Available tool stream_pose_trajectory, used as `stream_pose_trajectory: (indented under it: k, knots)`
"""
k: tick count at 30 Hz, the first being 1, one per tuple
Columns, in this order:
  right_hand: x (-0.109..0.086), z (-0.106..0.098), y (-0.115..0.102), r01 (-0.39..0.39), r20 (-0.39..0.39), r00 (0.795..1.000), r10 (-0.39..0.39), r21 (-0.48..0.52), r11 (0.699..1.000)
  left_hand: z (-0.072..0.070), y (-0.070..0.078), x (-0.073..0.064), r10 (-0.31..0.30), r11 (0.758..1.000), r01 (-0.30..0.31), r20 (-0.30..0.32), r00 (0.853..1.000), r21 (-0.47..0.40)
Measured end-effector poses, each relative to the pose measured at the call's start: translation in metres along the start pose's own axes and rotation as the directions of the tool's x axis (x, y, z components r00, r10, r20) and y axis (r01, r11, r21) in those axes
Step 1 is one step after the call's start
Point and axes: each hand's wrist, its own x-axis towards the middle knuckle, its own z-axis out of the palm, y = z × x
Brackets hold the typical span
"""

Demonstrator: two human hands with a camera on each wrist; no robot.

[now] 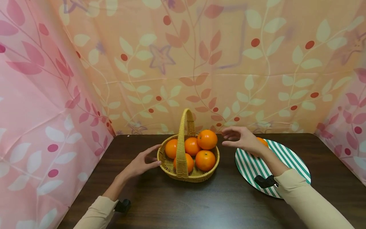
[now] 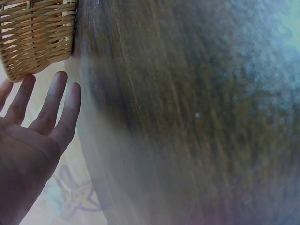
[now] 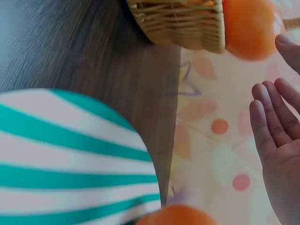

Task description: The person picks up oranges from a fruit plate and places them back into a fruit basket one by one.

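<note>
A yellow wicker basket (image 1: 197, 178) with a tall handle holds several oranges (image 1: 205, 160). One orange (image 1: 207, 139) sits higher than the others at the basket's right rim. My left hand (image 1: 142, 163) touches the basket's left rim with its fingertips; in the left wrist view the fingers of the left hand (image 2: 40, 126) reach up to the wicker, spread apart. Just right of the basket, my right hand (image 1: 243, 139) is in the air with nothing in it, fingers extended toward the raised orange. The right wrist view shows a gap between that orange (image 3: 251, 28) and most fingers.
A round placemat (image 1: 288, 159) with green and white stripes lies on the dark wooden table (image 1: 183, 203), right of the basket. Another orange (image 1: 263, 142) rests near its far edge, partly behind my right hand. Patterned cloth (image 1: 183, 63) hangs behind the table and along both sides.
</note>
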Motion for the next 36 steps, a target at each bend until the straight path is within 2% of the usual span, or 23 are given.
stream_pose_trajectory:
  k: [6, 14, 21, 29, 33, 36]
  knots:
    - [-0.018, -0.016, 0.0, 0.035, -0.032, 0.999, -0.038, -0.067, 0.997, -0.001, -0.001, -0.001, 0.004, 1.0, -0.004, 0.003, 1.0, -0.016]
    - [-0.042, -0.044, 0.001, 0.029, -0.072, 0.997, -0.038, -0.117, 0.993, 0.0, -0.001, 0.0, 0.007, 1.0, -0.007, -0.005, 1.0, -0.021]
    - [-0.066, -0.064, 0.003, -0.016, -0.138, 0.99, -0.005, -0.152, 0.988, 0.0, 0.0, 0.0, 0.003, 1.0, -0.003, 0.001, 1.0, -0.024]
    - [-0.089, -0.083, 0.01, -0.022, -0.178, 0.984, -0.016, -0.207, 0.978, 0.001, 0.0, 0.0, -0.001, 1.0, 0.001, -0.001, 1.0, -0.031]
    - [-0.097, -0.094, 0.018, -0.054, -0.205, 0.979, 0.007, -0.226, 0.973, 0.002, -0.001, 0.001, -0.001, 1.0, 0.001, -0.005, 1.0, -0.017]
    - [-0.099, -0.099, 0.026, -0.071, -0.197, 0.98, 0.026, -0.226, 0.972, 0.003, -0.002, 0.002, -0.001, 1.0, 0.001, -0.009, 1.0, -0.012]
